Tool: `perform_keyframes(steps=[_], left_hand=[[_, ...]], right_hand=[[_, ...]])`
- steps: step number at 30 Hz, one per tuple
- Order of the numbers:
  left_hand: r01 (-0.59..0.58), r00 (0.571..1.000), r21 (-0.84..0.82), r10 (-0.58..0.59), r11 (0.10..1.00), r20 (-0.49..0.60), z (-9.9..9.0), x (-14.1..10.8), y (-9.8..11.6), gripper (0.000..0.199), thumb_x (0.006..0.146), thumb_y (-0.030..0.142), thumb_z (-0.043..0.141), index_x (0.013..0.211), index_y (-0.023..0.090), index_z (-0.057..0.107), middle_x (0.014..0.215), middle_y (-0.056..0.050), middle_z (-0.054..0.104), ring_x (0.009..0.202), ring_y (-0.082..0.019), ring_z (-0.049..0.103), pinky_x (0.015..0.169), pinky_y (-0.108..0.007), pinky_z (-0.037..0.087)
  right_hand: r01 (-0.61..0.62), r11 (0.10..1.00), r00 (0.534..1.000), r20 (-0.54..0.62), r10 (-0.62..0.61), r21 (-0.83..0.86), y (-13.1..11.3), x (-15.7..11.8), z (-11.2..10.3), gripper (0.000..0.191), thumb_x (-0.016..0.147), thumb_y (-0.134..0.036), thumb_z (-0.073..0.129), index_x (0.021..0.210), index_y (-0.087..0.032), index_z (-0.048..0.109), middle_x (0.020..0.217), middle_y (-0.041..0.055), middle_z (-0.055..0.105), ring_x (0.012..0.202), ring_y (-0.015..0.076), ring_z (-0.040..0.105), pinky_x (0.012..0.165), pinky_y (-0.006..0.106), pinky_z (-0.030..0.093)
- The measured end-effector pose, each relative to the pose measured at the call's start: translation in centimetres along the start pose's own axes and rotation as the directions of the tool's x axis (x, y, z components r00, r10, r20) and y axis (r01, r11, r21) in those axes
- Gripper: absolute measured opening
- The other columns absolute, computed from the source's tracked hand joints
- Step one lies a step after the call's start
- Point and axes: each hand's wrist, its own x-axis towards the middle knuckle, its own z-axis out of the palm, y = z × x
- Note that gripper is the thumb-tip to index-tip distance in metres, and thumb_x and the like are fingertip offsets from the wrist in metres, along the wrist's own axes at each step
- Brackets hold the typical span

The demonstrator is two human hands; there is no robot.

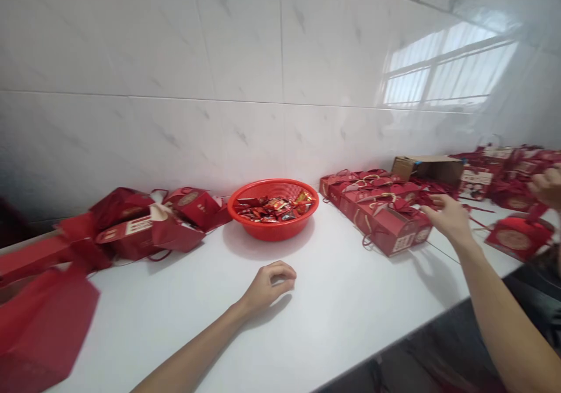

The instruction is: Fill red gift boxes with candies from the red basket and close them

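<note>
My left hand (269, 285) hovers over the white table in front of the red plastic basket, fingers loosely curled, with a gap to the thumb and nothing between them. The basket (274, 230) holds several small wrapped sweets (275, 207). At the right, my right hand (449, 218) has its fingers apart, at the end of a row of red gift boxes. It is beside the nearest gift box (394, 229), which has a ribbon on top; whether the fingertips touch it I cannot tell.
Unfinished-looking red boxes (135, 229) lie in a pile at the left, with a large open red box (48, 323) in the near corner. A cardboard carton (405, 167) and more red boxes stand back right. Another person's hand (547, 185) is above a red box (519, 235). A tiled wall (245, 60) rises behind.
</note>
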Motion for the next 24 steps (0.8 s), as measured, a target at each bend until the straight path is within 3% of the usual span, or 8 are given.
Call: perform_keyframes(steps=[2, 6, 8, 10, 13, 15, 20, 24], left_hand=[[0.006, 1.0, -0.02, -0.006, 1.0, -0.006, 0.1, 0.0, -0.4, 0.016, 0.074, 0.032, 0.074, 0.079, 0.016, 0.076, 0.093, -0.01, 0.069, 0.09, -0.023, 0.066, 0.087, -0.035, 0.053], [0.027, 0.999, -0.06, -0.029, 0.998, -0.031, 0.2, 0.0, -0.7, 0.021, 0.073, 0.034, 0.077, 0.079, 0.015, 0.076, 0.094, -0.01, 0.07, 0.088, -0.022, 0.066, 0.087, -0.035, 0.053], [0.028, 0.998, -0.055, -0.03, 0.998, -0.047, 0.0, 0.0, -0.6, 0.022, 0.073, 0.036, 0.077, 0.08, 0.015, 0.077, 0.095, -0.011, 0.071, 0.088, -0.022, 0.067, 0.087, -0.035, 0.053], [0.024, 0.997, -0.019, -0.025, 1.0, -0.067, -0.6, 0.1, -0.3, 0.024, 0.074, 0.038, 0.076, 0.082, 0.015, 0.077, 0.096, -0.01, 0.072, 0.088, -0.022, 0.067, 0.086, -0.035, 0.054], [0.001, 0.991, 0.088, 0.01, 0.996, -0.13, -2.6, 0.3, 0.7, 0.024, 0.077, 0.039, 0.072, 0.082, 0.016, 0.077, 0.093, -0.009, 0.074, 0.09, -0.023, 0.068, 0.086, -0.035, 0.054], [-0.028, 0.979, 0.176, 0.063, 0.984, -0.196, -5.0, 0.3, 2.0, 0.024, 0.078, 0.04, 0.07, 0.082, 0.017, 0.076, 0.091, -0.009, 0.075, 0.09, -0.023, 0.069, 0.087, -0.035, 0.054], [0.058, 0.882, 0.387, 0.135, 0.92, -0.451, -14.4, -2.0, 7.1, 0.034, 0.077, 0.049, 0.068, 0.089, 0.017, 0.075, 0.098, -0.009, 0.077, 0.093, -0.024, 0.07, 0.09, -0.037, 0.055], [0.4, 0.686, 0.608, 0.215, 0.686, -0.695, -22.1, -7.2, 10.6, 0.04, 0.077, 0.052, 0.066, 0.093, 0.017, 0.072, 0.101, -0.007, 0.077, 0.098, -0.027, 0.07, 0.092, -0.042, 0.054]], right_hand=[[-0.067, 0.997, 0.997, -0.02, 0.068, 0.042, -2.3, -1.7, 0.4, 0.012, 0.077, -0.03, 0.062, 0.081, -0.02, 0.065, 0.083, 0.014, 0.073, 0.074, 0.0278, 0.068, 0.074, 0.04, 0.051], [0.269, 0.892, 0.916, 0.189, -0.353, 0.362, -9.7, -7.4, 3.0, 0.019, 0.088, -0.039, 0.061, 0.09, -0.021, 0.069, 0.084, 0.0079, 0.074, 0.071, 0.0223, 0.069, 0.07, 0.035, 0.054], [0.437, 0.748, 0.729, 0.29, -0.62, 0.499, -13.9, -11.3, 4.6, 0.017, 0.093, -0.034, 0.058, 0.098, -0.022, 0.068, 0.089, 0.0076, 0.074, 0.076, 0.0212, 0.07, 0.071, 0.034, 0.055], [0.559, 0.553, 0.442, 0.342, -0.829, 0.618, -17.7, -15.5, 6.0, 0.021, 0.093, -0.034, 0.06, 0.108, -0.021, 0.067, 0.1, 0.0094, 0.074, 0.085, 0.0228, 0.069, 0.074, 0.035, 0.055], [0.601, 0.289, 0.13, 0.266, -0.955, 0.745, -21.6, -21.0, 7.3, 0.038, 0.09, -0.045, 0.064, 0.116, -0.018, 0.062, 0.119, 0.0125, 0.069, 0.098, 0.0256, 0.064, 0.086, 0.039, 0.052], [0.634, 0.142, -0.016, 0.196, -0.98, 0.761, -22.8, -23.5, 7.8, 0.025, 0.098, -0.033, 0.055, 0.118, -0.017, 0.06, 0.125, 0.0101, 0.065, 0.103, 0.0211, 0.061, 0.095, 0.035, 0.048], [0.64, 0.003, -0.08, 0.07, -0.994, 0.769, -22.8, -27.1, 9.9, 0.023, 0.104, -0.036, 0.046, 0.114, -0.02, 0.059, 0.121, 0.0085, 0.064, 0.106, 0.0197, 0.058, 0.102, 0.036, 0.042], [0.577, -0.036, -0.099, 0.026, -0.995, 0.816, -22.0, -29.4, 12.1, 0.021, 0.102, -0.038, 0.05, 0.113, -0.022, 0.059, 0.115, 0.0077, 0.066, 0.104, 0.0189, 0.059, 0.102, 0.035, 0.042]])
